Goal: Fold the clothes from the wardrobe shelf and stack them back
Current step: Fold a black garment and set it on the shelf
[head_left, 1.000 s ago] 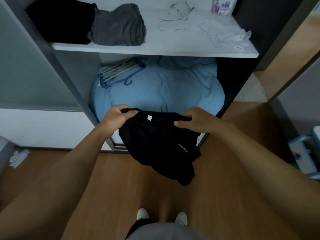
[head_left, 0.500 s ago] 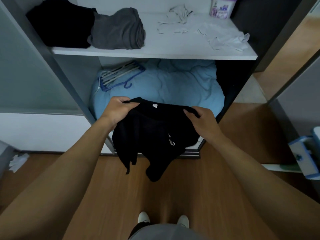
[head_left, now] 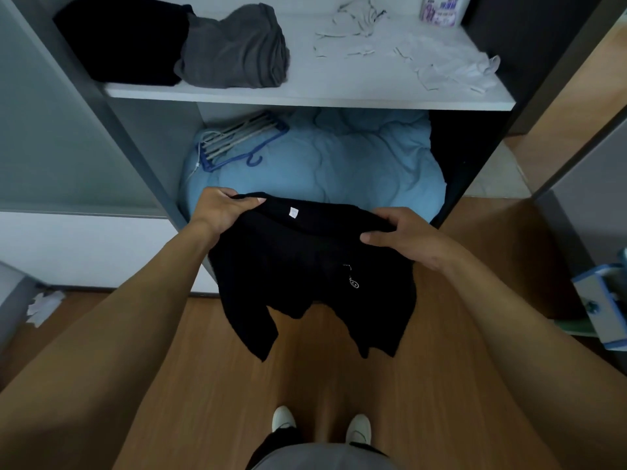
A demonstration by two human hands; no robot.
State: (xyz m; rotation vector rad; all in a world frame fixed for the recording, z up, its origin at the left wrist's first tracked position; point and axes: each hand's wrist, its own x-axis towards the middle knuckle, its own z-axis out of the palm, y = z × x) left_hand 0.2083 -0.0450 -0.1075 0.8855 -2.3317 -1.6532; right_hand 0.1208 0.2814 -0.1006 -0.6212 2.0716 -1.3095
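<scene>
The left hand (head_left: 224, 212) and right hand (head_left: 403, 235) each gripped the top edge of a black shirt (head_left: 305, 266), which hung between and below them; holding that edge level and taut would probably let the sleeves fold in evenly.

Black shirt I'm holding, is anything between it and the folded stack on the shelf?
Nothing visible does. The black shirt hangs from the left hand and right hand before the open wardrobe, and the shelf front by the folded grey garment is open.
</scene>
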